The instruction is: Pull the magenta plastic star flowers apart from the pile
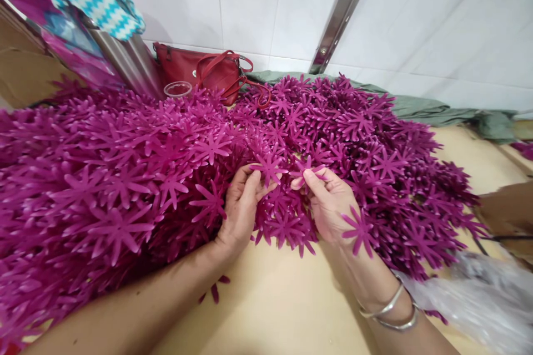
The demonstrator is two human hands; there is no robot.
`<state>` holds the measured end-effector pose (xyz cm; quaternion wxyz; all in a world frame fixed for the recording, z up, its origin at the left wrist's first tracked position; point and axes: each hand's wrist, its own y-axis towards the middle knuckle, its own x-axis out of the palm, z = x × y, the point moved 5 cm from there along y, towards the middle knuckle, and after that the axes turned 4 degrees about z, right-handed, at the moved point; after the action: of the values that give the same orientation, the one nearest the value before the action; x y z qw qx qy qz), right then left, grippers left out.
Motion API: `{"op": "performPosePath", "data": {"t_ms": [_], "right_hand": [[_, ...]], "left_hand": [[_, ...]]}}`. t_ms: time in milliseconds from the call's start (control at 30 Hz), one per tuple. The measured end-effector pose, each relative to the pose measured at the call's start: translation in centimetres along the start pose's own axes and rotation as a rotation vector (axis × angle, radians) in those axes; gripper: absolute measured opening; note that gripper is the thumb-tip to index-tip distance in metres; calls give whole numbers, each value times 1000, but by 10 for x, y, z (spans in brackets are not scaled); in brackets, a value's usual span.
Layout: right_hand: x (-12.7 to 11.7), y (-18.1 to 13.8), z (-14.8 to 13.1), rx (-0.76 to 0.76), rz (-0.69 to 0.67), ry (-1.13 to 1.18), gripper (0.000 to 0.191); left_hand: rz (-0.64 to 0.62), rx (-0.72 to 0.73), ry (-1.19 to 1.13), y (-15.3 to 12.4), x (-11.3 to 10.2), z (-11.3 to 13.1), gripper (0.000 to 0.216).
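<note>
A huge heap of magenta star-shaped plastic flowers (pixel 125 177) covers the tan table (pixel 283 305). My left hand (pixel 241 205) is closed, pinching one magenta flower (pixel 270 168) between thumb and fingers at the heap's near edge. Close beside it, my right hand (pixel 328 202) is closed too, pinching another magenta flower (pixel 310 169). A loose flower (pixel 360 231) lies against the right wrist. Silver bangles (pixel 389 310) circle my right forearm.
A red handbag (pixel 200 69) and a clear plastic cup (pixel 177 89) stand at the back by the white tiled wall. A metal bracket (pixel 341 11) leans on the wall. A green cloth (pixel 437 108) lies behind the heap. A clear plastic bag (pixel 483 299) sits at the right.
</note>
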<state>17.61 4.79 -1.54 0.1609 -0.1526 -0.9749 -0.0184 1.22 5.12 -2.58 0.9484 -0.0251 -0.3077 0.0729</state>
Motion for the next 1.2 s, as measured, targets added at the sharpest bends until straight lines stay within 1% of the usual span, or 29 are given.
{"op": "performPosePath", "data": {"t_ms": [100,167,200,233,300,333,367,433,500,567,633,733,867,933,1067,1133,1200], "right_hand": [[-2,-1,-2,-23,5,-95,32],[-4,-2,-5,-67,22,-245,31],[-4,-3,-9,-130,28,-349,29],[-3,-4,-15,-227,29,-463,25],[3,-10,-30,-488,31,-670,16],[6,-15,-37,-618,33,-745,15],[10,-19,-42,-725,35,-799,18],[15,-27,-48,-856,32,-865,24],[19,-31,-48,-917,0,-902,20],[21,-33,-45,-931,-27,-908,12],[19,-32,-40,-894,-50,-868,5],[17,-28,-35,-799,-113,-766,5],[21,-27,-34,-750,-219,-726,10],[22,-26,-34,-691,-226,-705,13],[19,-23,-33,-513,-204,-621,15],[19,-23,-32,-473,-210,-597,15],[18,-23,-31,-464,-192,-591,8]], "left_hand": [[1,-4,-10,0,1,1,25],[10,-5,-20,0,1,1,24],[16,-2,-23,1,1,0,24],[21,5,-25,1,0,0,23],[19,18,-20,0,0,1,23],[10,25,-5,0,0,1,23],[-3,32,23,-2,0,2,22],[-44,56,114,-6,2,5,19],[-107,78,193,-10,6,8,17],[-167,73,210,-14,11,8,17],[-191,56,182,-15,14,6,18],[-169,68,145,-13,13,3,18],[-136,122,181,-10,10,6,14],[-125,118,214,-10,9,7,16],[-131,66,239,-9,9,6,22],[-133,46,231,-9,10,6,25],[-122,34,220,-9,9,5,26]]}}
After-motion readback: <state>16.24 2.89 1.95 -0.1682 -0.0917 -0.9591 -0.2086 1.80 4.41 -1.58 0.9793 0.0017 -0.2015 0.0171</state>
